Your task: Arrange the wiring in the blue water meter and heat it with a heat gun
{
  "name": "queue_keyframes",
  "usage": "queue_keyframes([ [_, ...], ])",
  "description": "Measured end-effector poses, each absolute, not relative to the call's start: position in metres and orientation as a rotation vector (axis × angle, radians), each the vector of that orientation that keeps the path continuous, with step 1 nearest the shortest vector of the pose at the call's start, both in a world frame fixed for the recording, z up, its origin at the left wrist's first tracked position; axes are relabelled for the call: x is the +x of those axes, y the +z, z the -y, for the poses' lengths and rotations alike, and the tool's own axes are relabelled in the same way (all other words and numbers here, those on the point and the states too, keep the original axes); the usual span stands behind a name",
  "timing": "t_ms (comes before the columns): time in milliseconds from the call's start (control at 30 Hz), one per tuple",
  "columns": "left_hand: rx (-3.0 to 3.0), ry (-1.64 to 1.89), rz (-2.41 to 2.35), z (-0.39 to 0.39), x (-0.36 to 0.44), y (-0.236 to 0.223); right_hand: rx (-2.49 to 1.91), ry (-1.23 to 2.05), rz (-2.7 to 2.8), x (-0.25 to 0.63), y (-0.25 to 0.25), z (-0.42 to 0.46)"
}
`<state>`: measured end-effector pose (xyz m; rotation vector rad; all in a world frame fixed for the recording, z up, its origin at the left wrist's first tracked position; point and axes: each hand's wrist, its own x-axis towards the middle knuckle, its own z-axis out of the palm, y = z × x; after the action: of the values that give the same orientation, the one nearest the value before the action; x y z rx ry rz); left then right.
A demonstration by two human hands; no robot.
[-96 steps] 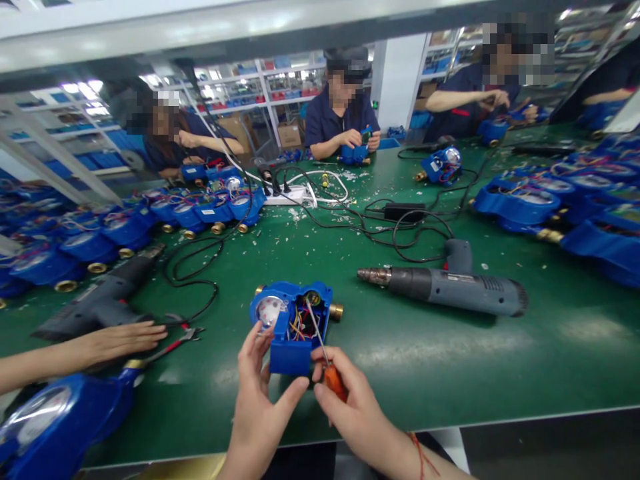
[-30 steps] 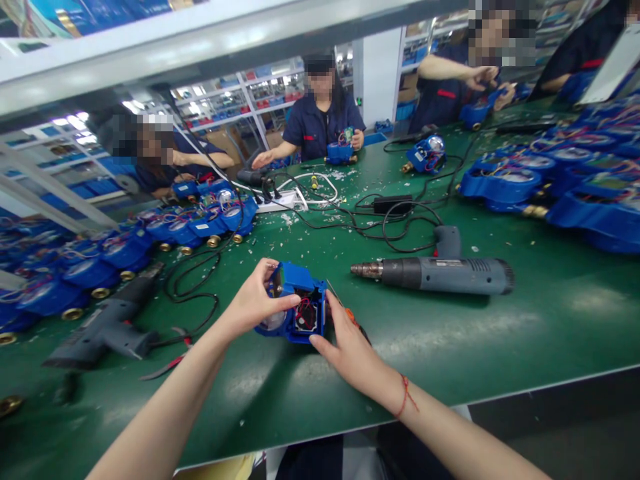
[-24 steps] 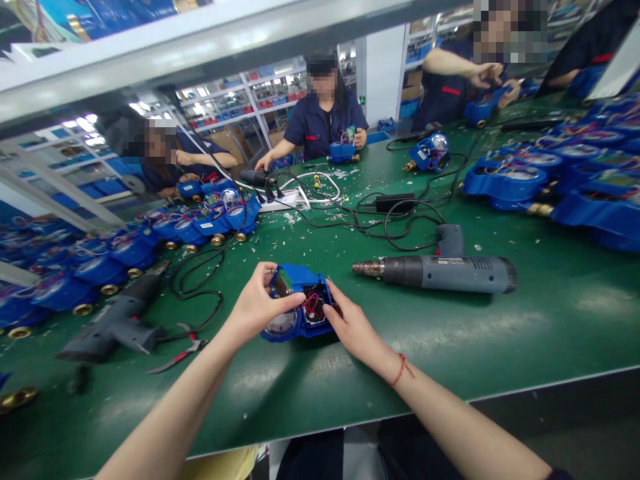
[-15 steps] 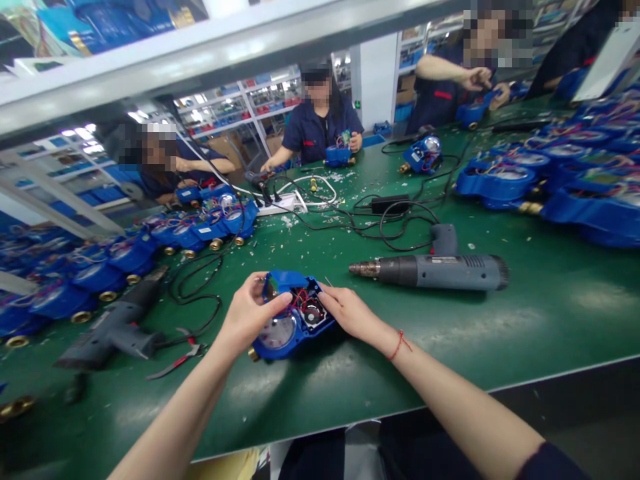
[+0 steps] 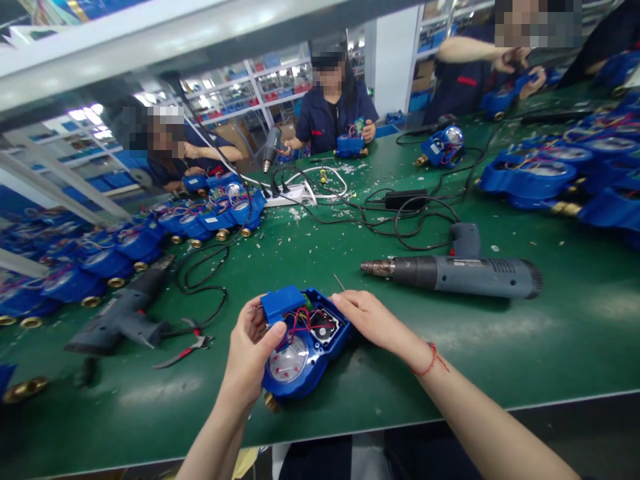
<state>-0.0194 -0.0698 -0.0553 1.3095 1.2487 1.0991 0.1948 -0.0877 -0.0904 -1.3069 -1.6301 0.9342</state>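
Note:
A blue water meter (image 5: 300,363) lies dial up on the green table (image 5: 350,400) close to me, its cover off, with red wires and a small black part showing. My left hand (image 5: 250,350) grips its left side, thumb over the blue box at the top. My right hand (image 5: 373,320) lies palm down with its fingertips on the meter's far right edge. A thin screwdriver shaft (image 5: 339,282) sticks out past those fingers; the handle is hidden under the hand.
A grey heat gun (image 5: 450,273) lies right of the meter, another heat gun (image 5: 120,317) and red-handled pliers (image 5: 183,350) to the left. Rows of blue meters (image 5: 125,243) fill both sides. Cables (image 5: 400,220) and a power strip (image 5: 287,195) cross the middle. Co-workers sit opposite.
The meter has been tipped from standing on its side to lying dial up, and drawn nearer to me. The screwdriver, earlier poked into the wiring, now sits tucked under my right hand.

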Motion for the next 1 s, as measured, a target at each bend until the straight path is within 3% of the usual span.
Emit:
queue_keyframes([
  [400,1.254,1.153,-1.226,0.069,-0.025,-0.065,-1.308,0.595,1.637,0.178,-0.076,0.113],
  [1000,1.159,1.131,-1.145,0.072,-0.03,-0.069,-1.21,0.827,1.455,0.163,-0.079,0.11],
])
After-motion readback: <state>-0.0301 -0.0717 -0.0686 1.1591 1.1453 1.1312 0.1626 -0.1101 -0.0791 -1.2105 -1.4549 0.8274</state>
